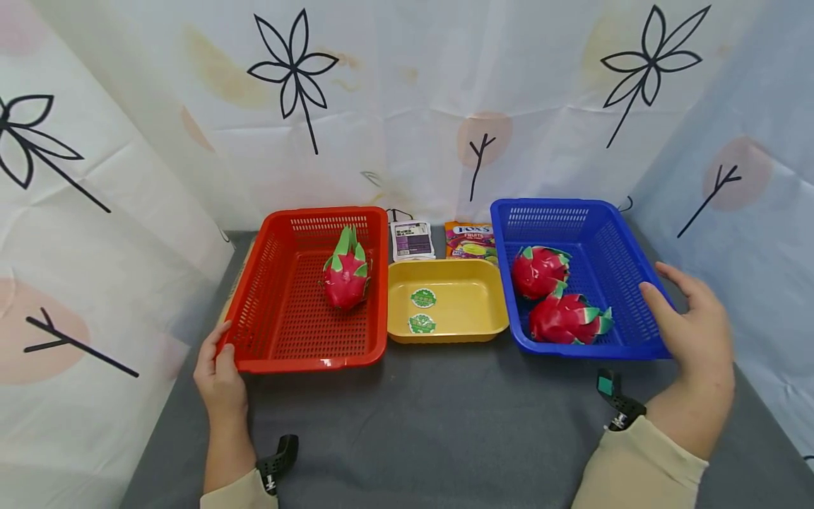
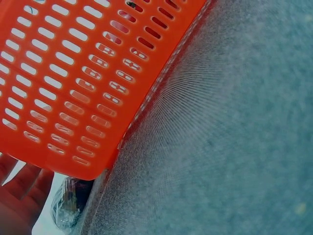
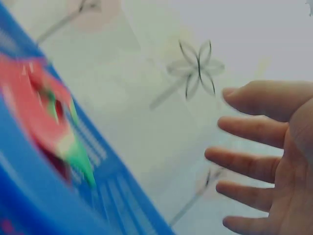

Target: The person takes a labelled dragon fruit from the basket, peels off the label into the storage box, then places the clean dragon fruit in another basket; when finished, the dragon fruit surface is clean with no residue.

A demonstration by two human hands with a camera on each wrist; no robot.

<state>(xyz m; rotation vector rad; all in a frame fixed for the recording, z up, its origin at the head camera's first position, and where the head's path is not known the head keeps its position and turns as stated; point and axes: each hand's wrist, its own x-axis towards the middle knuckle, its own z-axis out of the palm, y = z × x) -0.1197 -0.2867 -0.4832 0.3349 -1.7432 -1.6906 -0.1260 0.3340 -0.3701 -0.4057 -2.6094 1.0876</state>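
Observation:
The left hand (image 1: 220, 375) touches the front left corner of the red basket (image 1: 311, 365), its fingers along the rim; in the left wrist view the fingers (image 2: 30, 188) lie at the edge of the perforated wall. One pink dragon fruit (image 1: 346, 281) with green tips lies in that basket. Beside the right side of the blue basket (image 1: 591, 351) is the right hand (image 1: 696, 339), thumb and fingers apart, holding nothing. Two dragon fruits lie in the blue basket, one (image 1: 540, 272) behind the other (image 1: 568, 319). The right wrist view shows the right hand's fingers (image 3: 249, 164) spread, apart from the basket.
Between the baskets stands a yellow tray (image 1: 467, 304) with two green round stickers. Behind it are a white and purple packet (image 1: 413, 240) and an orange and purple candy bag (image 1: 471, 242). Patterned curtains (image 1: 407, 106) surround the grey table (image 1: 432, 424) at the back and sides.

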